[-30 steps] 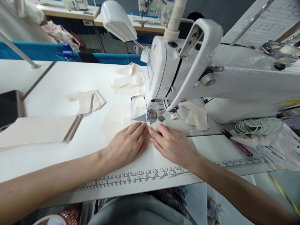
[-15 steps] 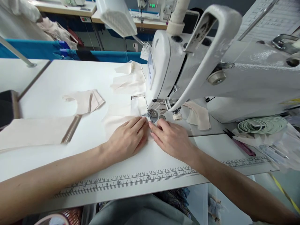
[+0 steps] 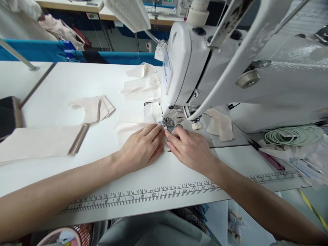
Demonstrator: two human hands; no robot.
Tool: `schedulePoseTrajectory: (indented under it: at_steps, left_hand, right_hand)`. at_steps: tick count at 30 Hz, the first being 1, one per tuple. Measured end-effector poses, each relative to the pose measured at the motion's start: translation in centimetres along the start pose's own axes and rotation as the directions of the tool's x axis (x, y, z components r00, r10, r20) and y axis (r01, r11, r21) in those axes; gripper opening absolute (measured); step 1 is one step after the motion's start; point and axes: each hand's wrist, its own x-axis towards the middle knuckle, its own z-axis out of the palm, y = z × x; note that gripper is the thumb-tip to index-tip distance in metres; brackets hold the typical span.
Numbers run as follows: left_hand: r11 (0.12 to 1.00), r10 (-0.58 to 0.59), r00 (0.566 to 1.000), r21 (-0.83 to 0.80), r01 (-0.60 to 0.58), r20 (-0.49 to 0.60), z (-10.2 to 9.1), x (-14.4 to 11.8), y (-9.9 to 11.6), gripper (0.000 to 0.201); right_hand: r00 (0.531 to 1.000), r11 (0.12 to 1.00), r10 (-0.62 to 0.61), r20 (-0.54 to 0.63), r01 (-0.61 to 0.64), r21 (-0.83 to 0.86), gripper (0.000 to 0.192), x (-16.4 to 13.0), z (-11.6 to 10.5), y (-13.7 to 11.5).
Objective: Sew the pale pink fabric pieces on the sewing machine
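While I watch from beside the worktop (image 3: pixel 84 177), the pale cloth (image 3: pixel 128 132) lies on it just left of the presser foot (image 3: pixel 164 123) of the sewing machine (image 3: pixel 179 65), running in under both hands. The fingertips have edged closer to the foot over the last second, and the cloth now covers most of the metal plate that showed there; I take it the piece is being fed or lined up at the foot.

The left hand (image 3: pixel 143 145) rests over the cloth, fingers together and gently bent. The right hand (image 3: pixel 192 147) is curled, its index fingertip at the cloth's near edge; whether either one pinches or merely presses, I cannot tell.

The fingers hide the cloth's edge, and I can't make out the needle's tip. The lamp (image 3: pixel 128 13) is cut off above, as is a co-worker's sleeve (image 3: pixel 28 8).
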Motion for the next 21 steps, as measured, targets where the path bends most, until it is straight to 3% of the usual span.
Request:
schedulePoseTrajectory:
  at_steps: [21]
  left_hand:
    - [1.000,-0.007,0.998,-0.006,0.008,0.069,-0.28,0.12,-0.34,0.036]
  right_hand:
    - [1.000,1.000,-0.010,-0.021,0.010,-0.009,0.036,0.41,0.10,-0.06]
